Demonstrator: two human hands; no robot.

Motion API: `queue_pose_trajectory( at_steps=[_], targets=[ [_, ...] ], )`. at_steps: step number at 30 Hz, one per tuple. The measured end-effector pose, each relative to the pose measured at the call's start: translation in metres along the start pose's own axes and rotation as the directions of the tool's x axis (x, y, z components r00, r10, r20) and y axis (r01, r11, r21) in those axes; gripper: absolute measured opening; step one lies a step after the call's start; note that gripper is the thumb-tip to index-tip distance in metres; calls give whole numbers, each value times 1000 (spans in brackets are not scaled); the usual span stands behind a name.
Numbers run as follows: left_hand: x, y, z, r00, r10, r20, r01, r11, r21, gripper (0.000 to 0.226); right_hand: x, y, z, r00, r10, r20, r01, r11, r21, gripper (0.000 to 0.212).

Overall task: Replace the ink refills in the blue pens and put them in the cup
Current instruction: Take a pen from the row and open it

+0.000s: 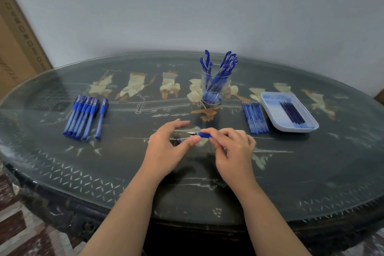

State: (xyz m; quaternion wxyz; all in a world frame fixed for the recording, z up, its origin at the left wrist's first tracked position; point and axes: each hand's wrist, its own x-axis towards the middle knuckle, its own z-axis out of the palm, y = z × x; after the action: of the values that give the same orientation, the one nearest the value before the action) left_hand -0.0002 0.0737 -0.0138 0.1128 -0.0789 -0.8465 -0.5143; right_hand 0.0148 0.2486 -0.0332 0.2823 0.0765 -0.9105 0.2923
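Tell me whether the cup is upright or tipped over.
Upright: the cup stands on its base on the table, blue pens sticking up from its mouth.

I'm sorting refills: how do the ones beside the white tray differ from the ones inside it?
The thin light-blue refills lie on the dark oval table; the dark navy refills lie inside the white plastic tray. The light-blue refills outnumber the navy ones. Both sets lie in neat side-by-side rows.
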Motion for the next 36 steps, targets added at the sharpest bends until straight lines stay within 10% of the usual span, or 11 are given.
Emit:
queue_pose_trajectory(
  at_steps=[7, 12, 18, 36],
  targets=[
    [1, -1, 1, 1000, 14, 8, -14, 999, -41, 6, 0, 0, 1, 1000, -5, -16, 5, 1000, -5, 39],
    [-1, 1, -3, 999, -22, 40, 26, 996, -85, 38, 0, 0, 1, 1000, 0, -17, 0, 1000, 18, 40],
    [0, 2, -3, 998, -63, 16, 64, 996, -68, 6, 0, -1, 1, 1000, -8, -15, 8, 1000, 7, 37],
    [-1, 2, -5, 996, -69, 51, 76, 986, -150, 23, 1, 0, 1, 1000, -6, 4, 6, 1000, -11, 35]
  ],
)
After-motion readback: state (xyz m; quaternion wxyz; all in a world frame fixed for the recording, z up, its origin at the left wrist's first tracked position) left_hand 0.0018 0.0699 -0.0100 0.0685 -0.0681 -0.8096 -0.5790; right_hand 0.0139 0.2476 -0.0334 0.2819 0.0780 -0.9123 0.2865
